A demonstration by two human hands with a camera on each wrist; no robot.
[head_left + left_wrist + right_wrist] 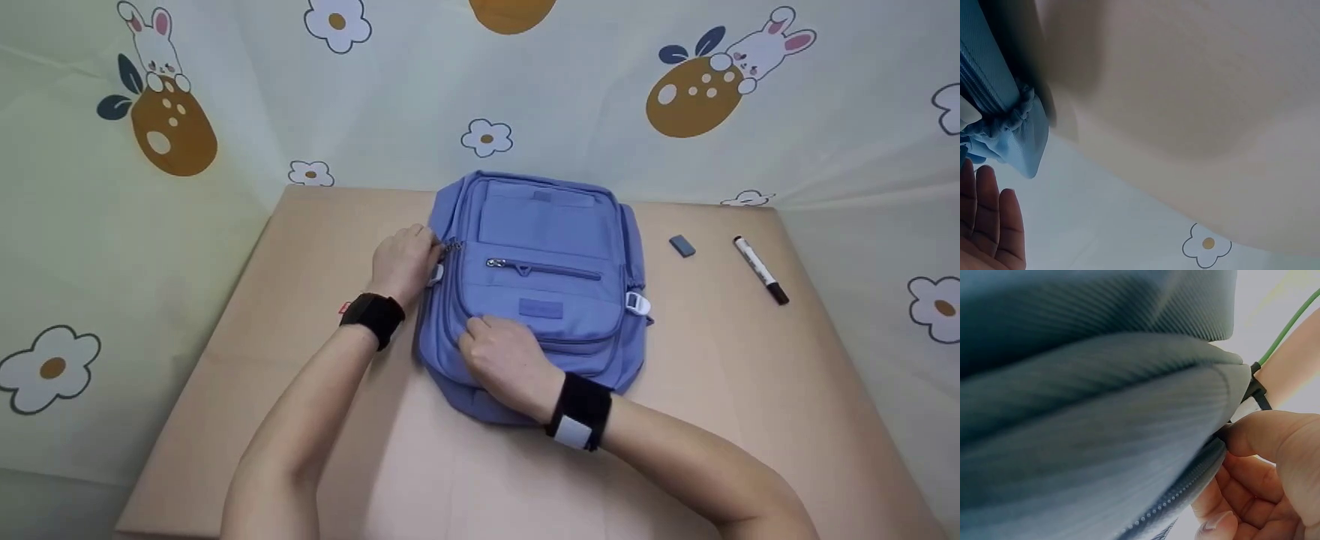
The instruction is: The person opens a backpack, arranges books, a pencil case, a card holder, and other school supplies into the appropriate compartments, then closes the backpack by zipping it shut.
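A blue backpack lies front side up on the cardboard-coloured table. At its upper left side, my left hand holds the edge beside some metal zipper pulls; the fingertips are partly hidden. Three of its fingers show fairly straight in the left wrist view. My right hand is over the lower left front of the bag. Its thumb and a finger pinch the zipper edge in the right wrist view, where the pull itself is hidden. A horizontal pocket zipper crosses the bag's front.
Right of the backpack lie a small grey-blue eraser-like block and a white marker with a black cap. A white side buckle sticks out on the bag's right. Patterned cloth hangs behind the table.
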